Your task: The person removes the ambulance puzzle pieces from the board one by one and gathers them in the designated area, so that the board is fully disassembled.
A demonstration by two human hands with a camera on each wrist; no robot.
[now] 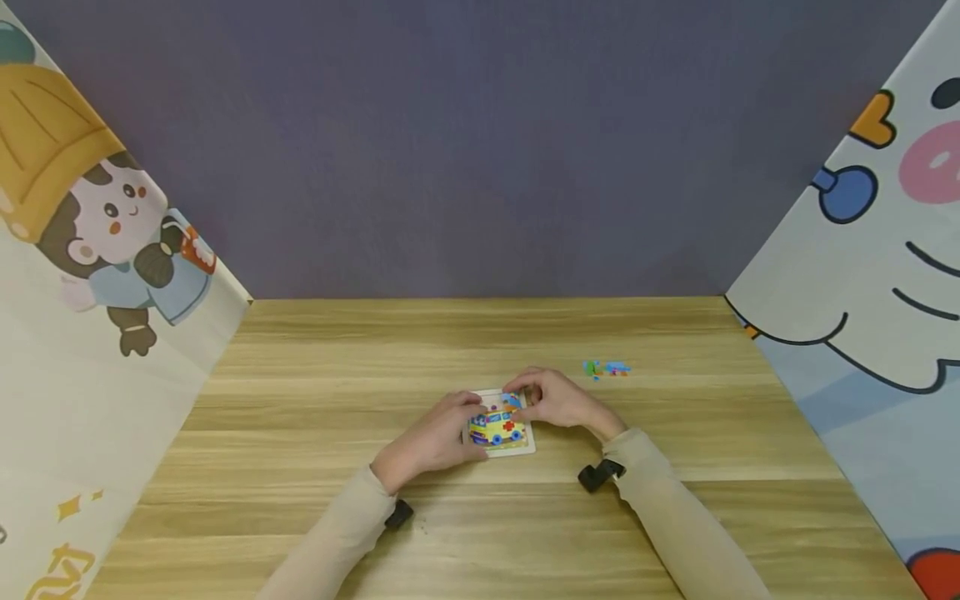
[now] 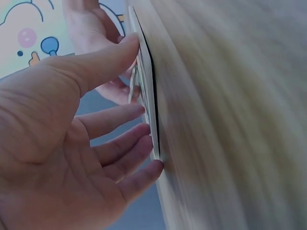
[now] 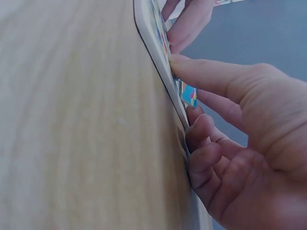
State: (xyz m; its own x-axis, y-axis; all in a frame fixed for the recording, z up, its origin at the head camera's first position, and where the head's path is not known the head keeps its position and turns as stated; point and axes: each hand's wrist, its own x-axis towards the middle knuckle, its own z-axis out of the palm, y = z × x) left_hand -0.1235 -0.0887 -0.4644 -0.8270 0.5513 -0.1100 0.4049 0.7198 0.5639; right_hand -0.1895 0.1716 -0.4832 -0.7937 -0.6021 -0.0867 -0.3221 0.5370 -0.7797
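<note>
Wood table [image 1: 465,533]; grey wall [image 1: 480,150] beyond. Board [image 1: 517,452]: between your hands. Left hand [image 1: 442,433]: spread wide, touching its left side. Right hand [image 1: 557,398]: nearly closed, pinching a tilted piece [image 3: 189,94] at its far-right corner. Advised: brace left, level the piece before pressing.

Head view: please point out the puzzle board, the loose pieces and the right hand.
puzzle board [image 1: 517,451], head view, on its pale lower rim
loose pieces [image 1: 617,367], head view, on a blue part
right hand [image 1: 558,400], head view, on its back

Flat, pale-framed ambulance puzzle [image 1: 497,428]
</note>
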